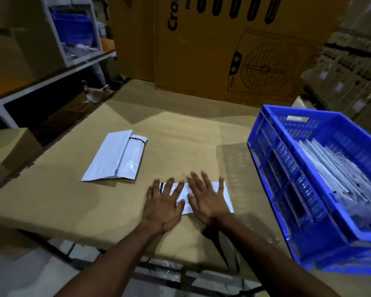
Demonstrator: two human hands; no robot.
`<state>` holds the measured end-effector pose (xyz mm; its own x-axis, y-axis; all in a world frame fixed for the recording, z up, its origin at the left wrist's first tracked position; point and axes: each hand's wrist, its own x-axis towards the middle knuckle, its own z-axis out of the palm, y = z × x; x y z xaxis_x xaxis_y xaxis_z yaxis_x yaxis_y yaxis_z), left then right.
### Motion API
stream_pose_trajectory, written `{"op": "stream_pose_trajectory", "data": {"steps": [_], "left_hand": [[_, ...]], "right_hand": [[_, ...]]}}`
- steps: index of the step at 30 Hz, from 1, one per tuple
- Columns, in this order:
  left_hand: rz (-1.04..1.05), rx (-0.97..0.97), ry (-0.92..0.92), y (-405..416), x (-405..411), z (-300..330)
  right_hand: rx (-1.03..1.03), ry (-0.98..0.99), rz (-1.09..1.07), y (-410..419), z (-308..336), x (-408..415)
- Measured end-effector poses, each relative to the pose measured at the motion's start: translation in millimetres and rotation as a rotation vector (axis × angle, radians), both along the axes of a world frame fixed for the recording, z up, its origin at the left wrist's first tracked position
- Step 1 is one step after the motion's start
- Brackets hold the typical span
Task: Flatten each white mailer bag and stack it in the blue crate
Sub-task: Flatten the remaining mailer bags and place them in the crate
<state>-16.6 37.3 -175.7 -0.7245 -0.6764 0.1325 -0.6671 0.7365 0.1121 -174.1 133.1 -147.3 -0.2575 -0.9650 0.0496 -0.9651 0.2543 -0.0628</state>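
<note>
A white mailer bag (223,196) lies flat on the cardboard work surface (180,138) near its front edge. My left hand (163,204) and my right hand (208,198) both press down on it with fingers spread and straight, side by side. A bundle of folded white mailer bags (116,157) held by a black band lies to the left, a little farther back, untouched. The blue crate (287,174) stands at the right, with several flattened white bags (338,174) stacked inside.
A large printed carton (223,50) walls off the back. A shelf (51,73) with a blue bin (75,26) stands at the left, and a brown box (11,151) sits beside the surface. Stacked goods (351,71) fill the right background.
</note>
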Motion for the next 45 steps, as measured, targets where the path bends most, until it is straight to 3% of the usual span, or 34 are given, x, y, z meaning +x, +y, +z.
{"op": "stream_pose_trajectory", "data": {"steps": [3, 15, 19, 25, 31, 36, 40, 45], "left_hand": [[0.008, -0.009, -0.003, -1.2, 0.4, 0.4], [-0.027, -0.001, -0.003, -0.5, 4.6, 2.1], [-0.012, -0.097, 0.001, 1.3, -11.5, 16.3], [-0.105, 0.079, 0.036, 29.7, -54.3, 14.3], [-0.096, 0.045, 0.075, 23.3, -41.5, 2.0], [0.034, 0.068, 0.036, 14.7, -16.4, 0.5], [0.107, 0.102, 0.011, 13.7, -6.0, 2.5], [0.106, 0.078, -0.006, 13.7, -7.7, 0.7]], "right_hand": [[0.019, -0.045, 0.077, -1.4, -3.3, 4.4], [0.067, -0.194, -0.051, 38.2, -7.3, -43.5], [0.022, -0.047, 0.000, 31.7, 8.5, -39.4], [0.036, -0.051, 0.016, 27.1, -9.0, -23.1], [-0.014, -0.037, 0.014, 28.5, -15.4, -28.0], [-0.094, -0.154, -0.075, 41.2, -16.5, -35.9], [0.120, -0.190, -0.122, 40.4, 2.0, -44.3], [0.055, -0.048, 0.124, 14.9, 0.7, -25.6]]}}
